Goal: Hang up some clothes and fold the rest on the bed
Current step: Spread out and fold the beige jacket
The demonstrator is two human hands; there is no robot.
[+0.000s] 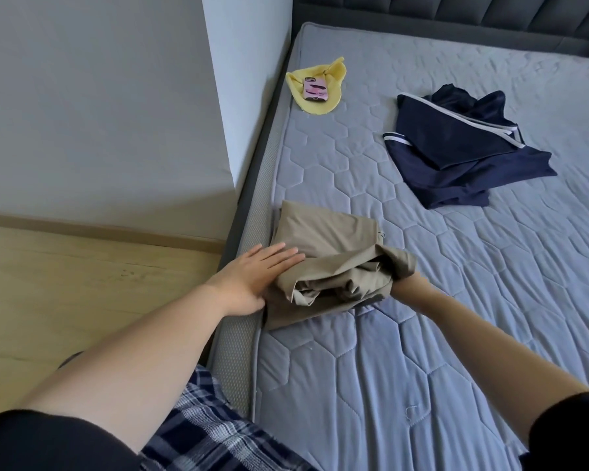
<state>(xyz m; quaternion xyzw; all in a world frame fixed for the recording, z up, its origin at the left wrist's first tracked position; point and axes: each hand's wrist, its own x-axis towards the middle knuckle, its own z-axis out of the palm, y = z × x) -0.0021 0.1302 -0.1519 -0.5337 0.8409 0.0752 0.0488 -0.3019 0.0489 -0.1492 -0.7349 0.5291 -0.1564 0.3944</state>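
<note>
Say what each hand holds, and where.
Left hand holds nothing; it presses flat on the tan garment at its left edge. Right hand is hidden under its right fold; grip cannot be told.

Tan garment: partly folded, at left edge of bed. Far half lies flat and smooth; near half is bunched in loose, raised folds. Left hand rests flat on its left side.
Navy garment: white stripe trim, roughly folded in uneven layers, flat mid-bed, well apart from the tan one.
Yellow cloth: small, crumpled, at left edge nearer the headboard.
</note>
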